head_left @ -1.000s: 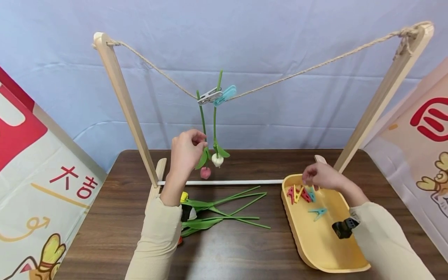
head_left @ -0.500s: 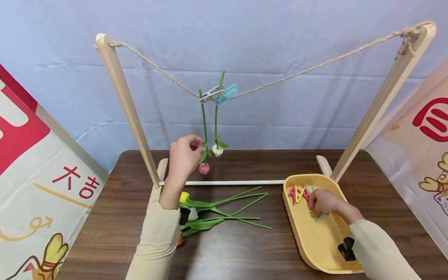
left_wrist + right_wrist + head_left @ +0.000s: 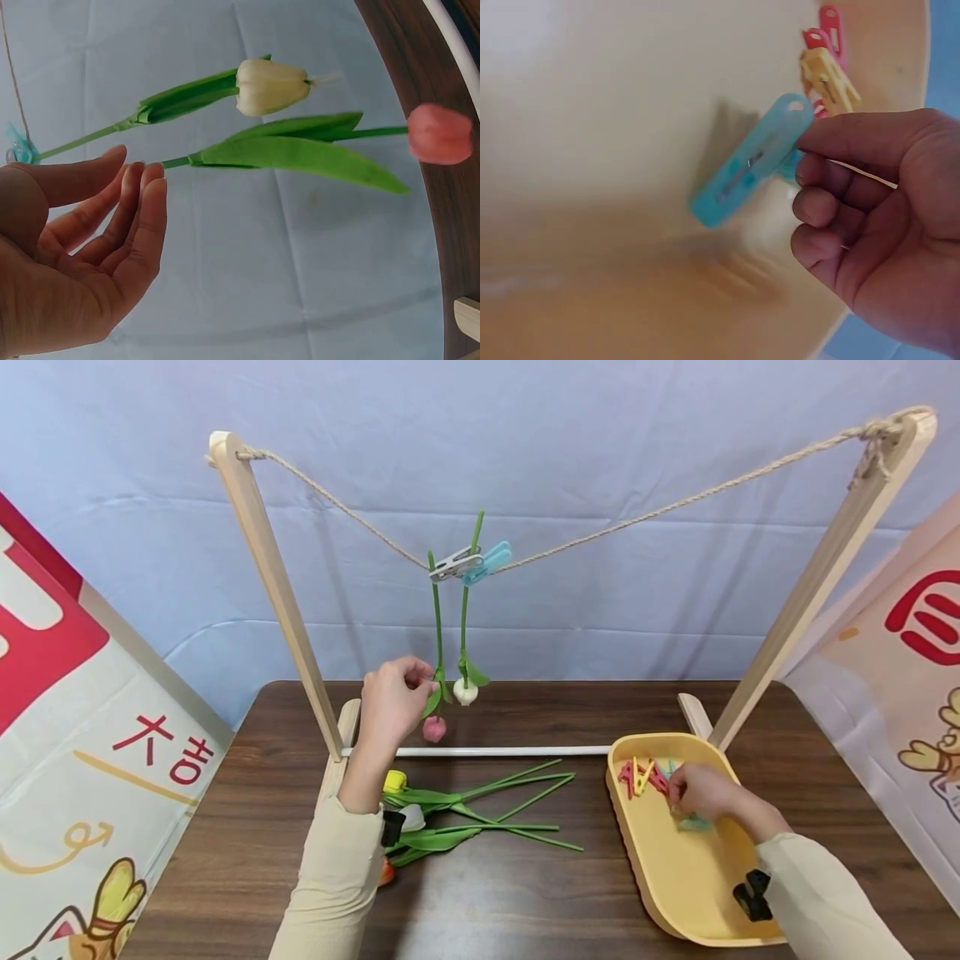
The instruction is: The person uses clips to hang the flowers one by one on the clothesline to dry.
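A pink tulip (image 3: 434, 728) hangs head down from the rope by a grey clothespin (image 3: 455, 563). Beside it a white tulip (image 3: 466, 692) hangs by a teal clothespin (image 3: 487, 562). My left hand (image 3: 395, 700) is at the pink tulip's stem, fingers loosely bent. In the left wrist view its fingertips (image 3: 154, 171) are right at the stem below the leaves, with the thumb tip slightly apart from them. Over the yellow tray (image 3: 637, 877), my right hand (image 3: 707, 793) pinches another teal clothespin (image 3: 750, 161) at one end between thumb and finger.
Red clothespins (image 3: 626, 777) and a yellow clothespin (image 3: 641, 777) lie at the tray's far left. Several loose tulips (image 3: 450, 835) lie on the brown table (image 3: 525, 902). Two wooden posts (image 3: 273, 585) hold up the sagging rope (image 3: 675, 506); a white bar (image 3: 502, 751) joins them low down.
My right hand has come down into the tray and picked up a teal clothespin. The left hand has moved slightly down and left. Both hanging tulips have bobbed a little.
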`<state>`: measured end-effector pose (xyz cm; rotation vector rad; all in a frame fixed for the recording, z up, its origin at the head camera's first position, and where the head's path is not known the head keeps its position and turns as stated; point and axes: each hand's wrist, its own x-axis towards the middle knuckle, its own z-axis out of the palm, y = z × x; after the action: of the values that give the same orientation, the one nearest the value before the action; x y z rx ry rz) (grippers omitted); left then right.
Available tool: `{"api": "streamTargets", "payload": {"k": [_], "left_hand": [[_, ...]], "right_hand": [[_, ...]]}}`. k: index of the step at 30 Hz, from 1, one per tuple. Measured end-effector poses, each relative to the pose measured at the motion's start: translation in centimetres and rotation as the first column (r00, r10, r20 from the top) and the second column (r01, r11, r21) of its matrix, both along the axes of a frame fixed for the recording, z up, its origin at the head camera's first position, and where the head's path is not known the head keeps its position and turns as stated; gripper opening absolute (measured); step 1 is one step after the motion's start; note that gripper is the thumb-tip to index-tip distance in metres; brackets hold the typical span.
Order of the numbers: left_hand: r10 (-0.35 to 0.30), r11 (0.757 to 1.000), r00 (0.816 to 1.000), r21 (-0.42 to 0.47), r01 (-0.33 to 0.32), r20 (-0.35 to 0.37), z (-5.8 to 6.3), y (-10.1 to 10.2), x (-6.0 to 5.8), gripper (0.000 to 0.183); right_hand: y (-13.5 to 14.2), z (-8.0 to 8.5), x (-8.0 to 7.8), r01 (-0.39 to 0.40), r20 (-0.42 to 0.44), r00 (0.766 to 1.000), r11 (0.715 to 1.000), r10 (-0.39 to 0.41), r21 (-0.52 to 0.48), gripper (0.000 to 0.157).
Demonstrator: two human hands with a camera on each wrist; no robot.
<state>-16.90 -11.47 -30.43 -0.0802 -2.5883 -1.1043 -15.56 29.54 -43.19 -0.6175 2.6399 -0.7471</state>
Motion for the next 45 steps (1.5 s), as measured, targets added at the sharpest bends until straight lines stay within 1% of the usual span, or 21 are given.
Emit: {"api": "streamTargets", "payload": {"k": [3, 6, 8, 11, 13, 16, 19, 21, 23, 25, 27, 30, 36, 39, 45], "left_hand": [[0.000, 1.000, 1.000, 0.001, 0.000, 0.005, -0.1, 0.0, 0.0, 0.007], [-0.001, 1.000, 1.000, 0.002, 0.001, 0.012, -0.1, 0.1, 0.0, 0.007], [-0.003, 1.000, 1.000, -0.004, 0.003, 0.015, -0.1, 0.1, 0.0, 0.007], [-0.008, 1.000, 0.999, -0.002, 0.008, 0.036, -0.2, 0.2, 0.2, 0.009], [-0.010, 1.000, 0.998, 0.004, 0.010, 0.055, -0.2, 0.3, 0.3, 0.009], [-0.031, 0.999, 0.996, 0.021, 0.030, 0.082, -0.4, 0.7, 0.4, 0.009], [-0.048, 0.999, 0.994, 0.014, 0.047, 0.093, -0.9, 1.2, 0.5, 0.007], [-0.060, 0.998, 0.993, -0.009, 0.062, 0.102, -1.3, 1.7, 0.7, 0.006], [-0.082, 0.996, 0.989, -0.032, 0.087, 0.120, -1.9, 2.3, 0.8, 0.005], [-0.125, 0.990, 0.982, -0.054, 0.134, 0.144, -2.5, 2.9, 1.0, 0.005], [-0.177, 0.979, 0.970, -0.072, 0.191, 0.166, -3.0, 3.6, 1.1, 0.005], [-0.240, 0.961, 0.954, -0.098, 0.260, 0.181, -3.6, 4.7, 1.4, 0.007], [-0.334, 0.927, 0.922, -0.109, 0.359, 0.196, -4.5, 6.7, 1.9, 0.010], [-0.360, 0.913, 0.910, -0.125, 0.389, 0.205, -4.8, 7.5, 2.1, 0.010], [-0.365, 0.907, 0.905, -0.136, 0.399, 0.220, -5.0, 8.3, 2.2, 0.006]], "right_hand": [[0.0, 0.8, -0.1, 0.038, 0.059, 0.998, 0.999, -0.036, -0.034, 0.019], [-0.2, 1.8, -0.2, 0.102, 0.140, 0.986, 0.993, -0.094, -0.051, 0.019], [-0.4, 2.6, -0.3, 0.128, 0.152, 0.981, 0.991, -0.119, -0.049, 0.019], [-0.9, 4.0, -0.6, 0.144, 0.108, 0.984, 0.989, -0.139, -0.037, 0.017], [-1.4, 5.1, -0.8, 0.139, 0.062, 0.989, 0.989, -0.136, -0.046, 0.017], [-2.3, 6.7, -1.3, 0.129, -0.001, 0.992, 0.989, -0.129, -0.069, 0.015], [-3.5, 7.9, -1.6, 0.122, -0.022, 0.992, 0.985, -0.125, -0.120, 0.012], [-4.5, 8.3, -1.7, 0.117, -0.008, 0.993, 0.977, -0.120, -0.176, 0.010], [-5.4, 8.5, -1.8, 0.113, 0.011, 0.993, 0.964, -0.113, -0.243, 0.008], [-6.3, 8.5, -1.9, 0.105, 0.019, 0.994, 0.950, -0.104, -0.295, 0.008], [-7.2, 8.5, -1.9, 0.101, 0.025, 0.995, 0.937, -0.098, -0.334, 0.008], [-8.6, 8.4, -1.8, 0.100, 0.021, 0.995, 0.924, -0.099, -0.370, 0.008], [-10.9, 8.6, -1.5, 0.096, 0.051, 0.995, 0.898, -0.082, -0.429, 0.005], [-11.8, 8.8, -1.5, 0.083, 0.063, 0.996, 0.892, -0.062, -0.443, 0.003], [-12.7, 9.0, -1.3, 0.051, 0.075, 0.997, 0.875, -0.016, -0.481, 0.003]]}}
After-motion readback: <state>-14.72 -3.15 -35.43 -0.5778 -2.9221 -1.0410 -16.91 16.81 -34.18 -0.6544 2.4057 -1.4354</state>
